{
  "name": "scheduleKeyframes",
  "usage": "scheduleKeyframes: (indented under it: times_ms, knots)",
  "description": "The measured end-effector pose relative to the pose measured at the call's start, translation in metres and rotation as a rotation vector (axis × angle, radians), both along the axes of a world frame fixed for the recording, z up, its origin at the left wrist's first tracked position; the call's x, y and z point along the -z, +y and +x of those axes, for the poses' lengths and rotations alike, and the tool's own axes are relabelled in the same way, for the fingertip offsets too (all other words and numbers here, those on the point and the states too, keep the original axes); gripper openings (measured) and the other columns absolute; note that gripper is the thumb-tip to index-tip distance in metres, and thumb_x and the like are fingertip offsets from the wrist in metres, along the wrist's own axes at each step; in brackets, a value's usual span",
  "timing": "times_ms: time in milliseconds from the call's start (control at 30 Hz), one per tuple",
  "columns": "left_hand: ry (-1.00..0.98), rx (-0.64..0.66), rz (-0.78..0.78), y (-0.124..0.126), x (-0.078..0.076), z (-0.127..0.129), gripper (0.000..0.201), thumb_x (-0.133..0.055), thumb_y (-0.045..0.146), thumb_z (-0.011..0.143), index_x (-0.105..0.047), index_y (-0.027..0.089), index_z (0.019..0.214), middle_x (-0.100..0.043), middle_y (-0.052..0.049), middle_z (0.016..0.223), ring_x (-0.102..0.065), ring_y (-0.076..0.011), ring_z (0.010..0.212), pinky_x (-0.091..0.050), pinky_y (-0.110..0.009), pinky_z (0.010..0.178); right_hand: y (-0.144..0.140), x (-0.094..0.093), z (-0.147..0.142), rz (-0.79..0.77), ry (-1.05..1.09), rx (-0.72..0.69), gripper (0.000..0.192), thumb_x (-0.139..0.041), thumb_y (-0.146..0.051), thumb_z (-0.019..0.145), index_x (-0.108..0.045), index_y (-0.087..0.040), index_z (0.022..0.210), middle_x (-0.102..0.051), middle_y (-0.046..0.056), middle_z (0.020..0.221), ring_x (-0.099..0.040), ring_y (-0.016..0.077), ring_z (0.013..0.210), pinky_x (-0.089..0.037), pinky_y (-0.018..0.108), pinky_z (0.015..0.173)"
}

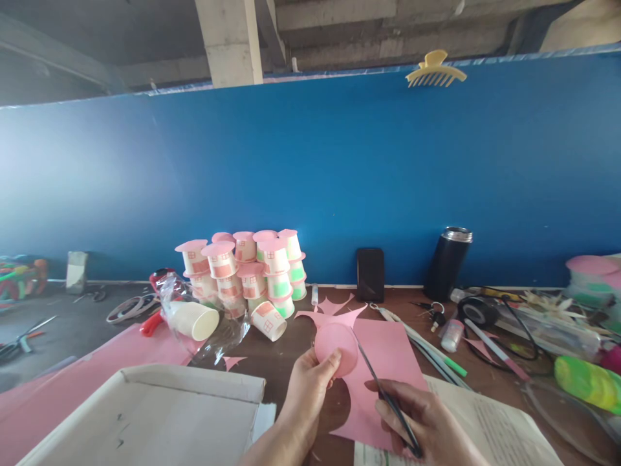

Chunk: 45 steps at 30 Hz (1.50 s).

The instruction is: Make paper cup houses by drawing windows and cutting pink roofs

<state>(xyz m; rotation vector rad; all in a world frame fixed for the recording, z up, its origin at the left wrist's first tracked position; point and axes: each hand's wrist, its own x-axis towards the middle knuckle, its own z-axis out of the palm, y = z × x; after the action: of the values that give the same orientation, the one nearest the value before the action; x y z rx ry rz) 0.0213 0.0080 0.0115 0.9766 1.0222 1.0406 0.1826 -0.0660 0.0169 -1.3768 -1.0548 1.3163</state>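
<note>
Left hand: my left hand is pinched on a pink paper disc, thumb in front and fingers behind, holding it up just above the table.
Right hand: my right hand is closed around the handles of the scissors; the thin dark blades angle up and to the left, their tips touching the right edge of the disc.
Hands together: they are apart from each other, joined only through disc and blades.
Pink sheet: a sheet of pink paper lies flat under both hands, with a round notch cut from its left side.
Offcuts: pointed pink scraps lie just behind the disc.
Cup stack: a pile of small paper cups stands against the blue wall, each upside down, capped with a pink disc and marked with a little window.
Plastic bag: a clear bag lies left of the pile with plain white cups inside, on their sides.
Loose cup: one decorated cup lies tipped over beside the bag.
Cardboard tray: a shallow white box sits near my left forearm; nothing shows inside it but a few dark marks.
Flask: a dark flask stands upright by the wall, lid on, so I cannot tell its contents.
Phone: a black phone leans on the wall beside the flask.
Pens: markers lie to the right of the sheet.
</note>
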Motion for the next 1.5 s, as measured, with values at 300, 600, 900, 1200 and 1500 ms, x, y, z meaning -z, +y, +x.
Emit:
scheduleKeyframes:
  times_ms: [300, 600, 900, 1200, 1500]
  knots:
    - [-0.038, 0.044, -0.038, -0.008, -0.001, 0.005, 0.030, -0.074, 0.043, 0.068, -0.067, 0.014, 0.073, -0.054, 0.004, 0.054, -0.041, -0.0087, 0.051, -0.031, -0.022, 0.053, -0.001, -0.002, -0.001, 0.001, -0.001, 0.040, 0.061, -0.075, -0.059, 0.061, -0.072, -0.014, 0.102, -0.051, -0.004, 0.054, -0.044, 0.0064, 0.041, -0.032, 0.019, 0.039]
    - [-0.119, 0.056, -0.064, -0.010, -0.008, 0.007, 0.029, -0.077, 0.040, 0.065, -0.068, 0.013, 0.072, -0.058, 0.002, 0.054, -0.045, -0.0083, 0.049, -0.034, -0.021, 0.052, 0.000, 0.002, 0.000, -0.015, -0.016, 0.061, 0.062, -0.076, -0.060, 0.059, -0.073, -0.014, 0.102, -0.050, -0.005, 0.053, -0.042, 0.0051, 0.039, -0.033, 0.018, 0.038]
    - [-0.071, 0.046, -0.054, -0.010, -0.009, 0.005, 0.031, -0.075, 0.041, 0.066, -0.062, 0.014, 0.069, -0.048, 0.005, 0.049, -0.036, -0.0071, 0.047, -0.027, -0.021, 0.049, -0.001, 0.000, 0.001, -0.059, -0.002, 0.067, 0.067, -0.076, -0.062, 0.057, -0.073, -0.015, 0.105, -0.051, -0.004, 0.053, -0.041, 0.0053, 0.040, -0.034, 0.018, 0.038]
    - [-0.012, 0.066, 0.003, -0.004, 0.003, 0.002, 0.031, -0.069, 0.043, 0.073, -0.062, 0.012, 0.076, -0.054, 0.001, 0.060, -0.036, -0.0081, 0.053, -0.025, -0.023, 0.054, 0.000, 0.004, 0.006, -0.039, -0.019, 0.065, 0.068, -0.076, -0.063, 0.057, -0.074, -0.013, 0.104, -0.048, -0.004, 0.050, -0.038, 0.0054, 0.040, -0.032, 0.019, 0.038]
    - [-0.011, 0.063, 0.016, -0.001, 0.002, 0.001, 0.033, -0.069, 0.045, 0.072, -0.061, 0.013, 0.072, -0.052, 0.001, 0.059, -0.033, -0.0080, 0.053, -0.024, -0.023, 0.054, 0.002, 0.005, 0.007, -0.028, -0.021, 0.043, 0.064, -0.077, -0.059, 0.057, -0.074, -0.014, 0.102, -0.047, -0.005, 0.050, -0.038, 0.0051, 0.039, -0.033, 0.019, 0.037]
